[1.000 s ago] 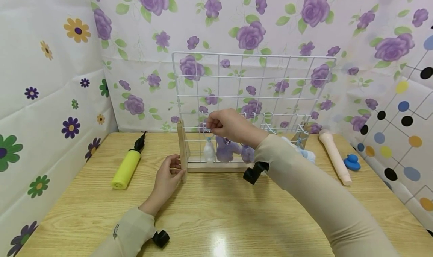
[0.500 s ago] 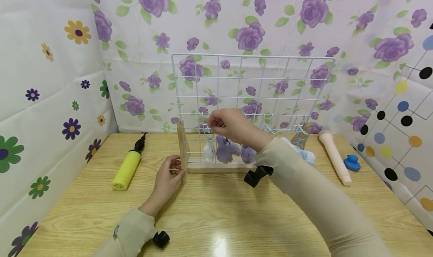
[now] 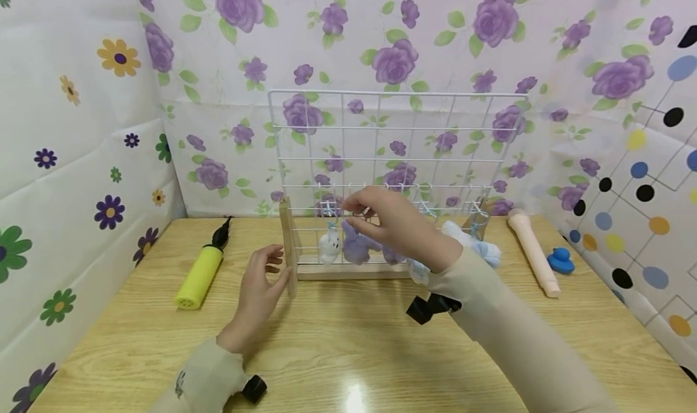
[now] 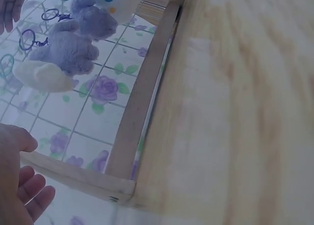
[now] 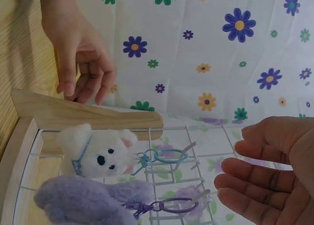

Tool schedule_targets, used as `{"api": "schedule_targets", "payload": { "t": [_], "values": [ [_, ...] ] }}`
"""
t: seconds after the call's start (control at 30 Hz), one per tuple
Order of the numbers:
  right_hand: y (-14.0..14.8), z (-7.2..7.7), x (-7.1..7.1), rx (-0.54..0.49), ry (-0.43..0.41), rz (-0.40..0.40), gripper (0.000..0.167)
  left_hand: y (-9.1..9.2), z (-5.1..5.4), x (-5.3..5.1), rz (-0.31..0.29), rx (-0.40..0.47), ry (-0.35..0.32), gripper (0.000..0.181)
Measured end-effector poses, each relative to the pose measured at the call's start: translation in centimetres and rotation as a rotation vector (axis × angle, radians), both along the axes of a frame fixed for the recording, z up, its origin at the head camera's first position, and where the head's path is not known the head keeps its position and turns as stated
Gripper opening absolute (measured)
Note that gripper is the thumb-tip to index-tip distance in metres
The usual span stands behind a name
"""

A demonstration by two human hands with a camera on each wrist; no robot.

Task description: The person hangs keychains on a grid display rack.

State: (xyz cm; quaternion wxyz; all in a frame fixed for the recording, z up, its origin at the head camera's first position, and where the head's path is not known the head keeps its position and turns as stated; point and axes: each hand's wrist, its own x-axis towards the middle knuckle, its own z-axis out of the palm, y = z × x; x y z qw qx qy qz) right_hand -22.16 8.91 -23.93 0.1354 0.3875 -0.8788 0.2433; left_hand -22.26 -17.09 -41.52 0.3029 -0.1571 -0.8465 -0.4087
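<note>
A white wire grid rack [image 3: 359, 127] stands in a wooden base [image 3: 354, 273], with small plush keychains hung on its hooks. At the left end hangs a white plush bear keychain [image 5: 105, 154] on a light blue ring. Beside it is a purple plush keychain [image 5: 93, 200] on a purple ring. My right hand [image 3: 400, 225] hovers in front of the hooks, fingers loosely bent and holding nothing. My left hand [image 3: 258, 292] is beside the rack's left wooden upright [image 3: 288, 247], fingers relaxed; a gap shows between hand and wood in the right wrist view.
A yellow hand pump [image 3: 200, 277] lies on the table to the left. To the right are a pale pink stick-shaped object [image 3: 533, 253] and a blue rubber duck [image 3: 561, 260]. A blue-and-white plush [image 3: 484, 250] hangs at the rack's right side. Floral cloth [image 3: 218, 129] backs the table.
My right hand has come away from the white bear's ring, moving right and toward me. The bear's face has turned into view. My left hand has drawn slightly off the upright.
</note>
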Motion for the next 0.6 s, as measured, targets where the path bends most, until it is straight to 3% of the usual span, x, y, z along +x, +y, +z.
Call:
{"api": "schedule_targets", "payload": {
  "t": [0.17,0.37,0.6],
  "values": [
    [0.7,-1.0,0.8,0.019,0.124,0.037,0.027,-0.3,0.6,0.4,0.026,-0.105,0.138,0.046],
    [1.4,-2.2,1.9,0.031,0.207,0.074,0.036,-0.4,2.0,1.1,0.041,-0.311,0.326,0.052],
    [3.4,-4.0,3.0,0.051,0.263,0.076,0.047,-0.2,3.8,2.4,0.013,-0.486,0.371,0.065]
  ]
}}
